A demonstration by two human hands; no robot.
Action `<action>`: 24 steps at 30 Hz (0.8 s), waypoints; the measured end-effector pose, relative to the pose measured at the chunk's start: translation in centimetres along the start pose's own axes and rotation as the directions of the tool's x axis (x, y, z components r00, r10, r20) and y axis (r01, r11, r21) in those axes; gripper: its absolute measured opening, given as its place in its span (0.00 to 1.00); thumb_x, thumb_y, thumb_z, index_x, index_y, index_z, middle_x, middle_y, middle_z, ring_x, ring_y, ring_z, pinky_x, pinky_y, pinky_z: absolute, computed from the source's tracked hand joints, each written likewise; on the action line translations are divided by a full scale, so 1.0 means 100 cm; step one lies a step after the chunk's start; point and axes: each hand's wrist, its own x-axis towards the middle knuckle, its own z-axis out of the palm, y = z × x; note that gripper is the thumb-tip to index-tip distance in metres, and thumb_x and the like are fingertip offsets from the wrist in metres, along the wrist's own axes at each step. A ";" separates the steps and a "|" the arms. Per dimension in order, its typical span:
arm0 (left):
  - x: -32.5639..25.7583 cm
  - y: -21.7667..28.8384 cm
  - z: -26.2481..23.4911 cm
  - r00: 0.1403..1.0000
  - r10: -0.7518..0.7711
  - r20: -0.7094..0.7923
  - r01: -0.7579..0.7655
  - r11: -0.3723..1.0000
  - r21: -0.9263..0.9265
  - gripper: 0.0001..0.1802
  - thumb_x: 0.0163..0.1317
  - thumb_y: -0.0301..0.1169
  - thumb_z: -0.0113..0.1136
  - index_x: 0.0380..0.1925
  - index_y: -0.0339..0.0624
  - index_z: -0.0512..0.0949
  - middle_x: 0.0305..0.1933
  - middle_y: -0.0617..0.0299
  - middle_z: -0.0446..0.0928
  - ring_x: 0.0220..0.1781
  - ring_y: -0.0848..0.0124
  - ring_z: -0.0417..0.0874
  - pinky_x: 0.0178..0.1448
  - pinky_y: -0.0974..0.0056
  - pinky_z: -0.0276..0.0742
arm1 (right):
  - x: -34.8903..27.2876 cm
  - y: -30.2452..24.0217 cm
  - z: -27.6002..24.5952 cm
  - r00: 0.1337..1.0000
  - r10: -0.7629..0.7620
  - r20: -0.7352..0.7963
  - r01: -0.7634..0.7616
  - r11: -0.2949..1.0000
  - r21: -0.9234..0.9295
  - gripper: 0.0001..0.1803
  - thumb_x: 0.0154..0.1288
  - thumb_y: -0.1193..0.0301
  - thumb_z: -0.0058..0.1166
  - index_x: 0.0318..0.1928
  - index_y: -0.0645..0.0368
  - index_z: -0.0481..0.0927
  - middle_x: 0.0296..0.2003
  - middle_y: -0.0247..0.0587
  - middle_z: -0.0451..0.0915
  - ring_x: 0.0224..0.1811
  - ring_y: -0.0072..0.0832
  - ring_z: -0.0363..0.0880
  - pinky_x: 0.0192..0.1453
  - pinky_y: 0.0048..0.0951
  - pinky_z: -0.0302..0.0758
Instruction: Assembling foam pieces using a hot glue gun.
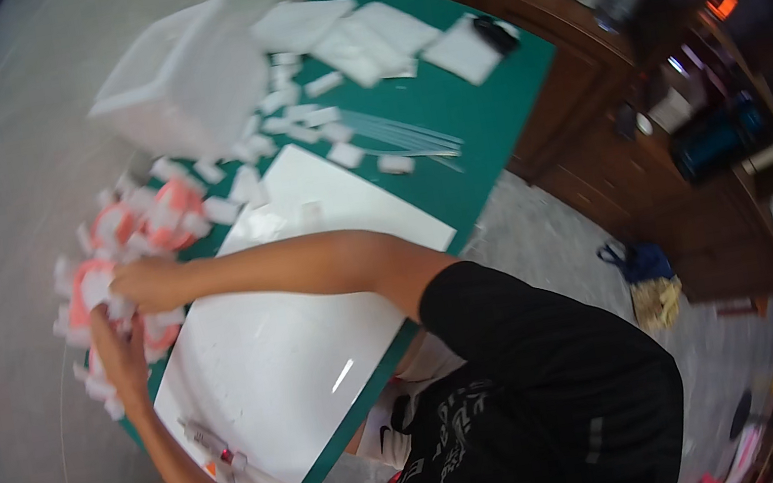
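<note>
At the table's left edge lies a cluster of pink rings [173, 216] studded with white blocks, somewhat blurred. My right hand [151, 284] reaches across to one pink-and-white ring [81, 305], its fingers closed at the ring's white part. Just below, my left hand [121, 353] grips the near side of the same ring, fingers pointing up. The exact fingertip contact is blurred. A hot glue gun [209, 442] rests on the white board [264, 360] beside my left forearm.
A white bin [184, 87] stands at the back left of the green table [479, 128]. Several loose white blocks [346, 155], clear thin sticks [405, 134] and white packets [362, 45] lie around it. Wooden cabinets [593, 151] line the right side.
</note>
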 end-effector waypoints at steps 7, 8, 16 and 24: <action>0.003 0.012 0.000 0.995 -0.103 0.020 0.101 0.993 0.056 0.30 0.61 0.25 0.64 0.62 0.32 0.64 0.55 0.42 0.74 0.51 0.52 0.77 0.53 0.56 0.74 | -0.012 -0.026 -0.022 0.996 0.056 -0.065 -0.053 0.998 0.041 0.32 0.54 0.72 0.66 0.60 0.53 0.70 0.52 0.48 0.75 0.52 0.47 0.79 0.49 0.46 0.77; 0.005 0.009 0.003 0.995 -0.100 0.009 0.100 0.994 0.047 0.31 0.62 0.26 0.63 0.64 0.33 0.64 0.57 0.42 0.73 0.51 0.52 0.77 0.54 0.56 0.74 | -0.014 -0.026 -0.025 0.996 0.056 -0.067 -0.054 0.998 0.037 0.32 0.54 0.72 0.66 0.60 0.53 0.70 0.52 0.48 0.75 0.52 0.47 0.79 0.49 0.46 0.77; 0.002 -0.002 0.001 0.992 -0.119 -0.040 0.122 0.987 0.104 0.32 0.63 0.26 0.61 0.66 0.36 0.63 0.61 0.44 0.73 0.54 0.51 0.76 0.58 0.54 0.72 | -0.020 -0.031 -0.030 0.985 0.162 -0.064 -0.159 0.986 0.049 0.23 0.57 0.75 0.62 0.54 0.55 0.75 0.42 0.47 0.82 0.45 0.47 0.82 0.46 0.44 0.78; 0.008 -0.027 0.012 0.980 -0.082 -0.181 0.056 0.988 -0.144 0.38 0.57 0.23 0.61 0.69 0.37 0.61 0.64 0.44 0.69 0.63 0.52 0.73 0.63 0.56 0.74 | -0.048 -0.021 -0.052 0.994 0.105 0.016 -0.106 0.980 0.171 0.14 0.66 0.65 0.52 0.48 0.56 0.82 0.39 0.49 0.84 0.42 0.47 0.83 0.47 0.45 0.77</action>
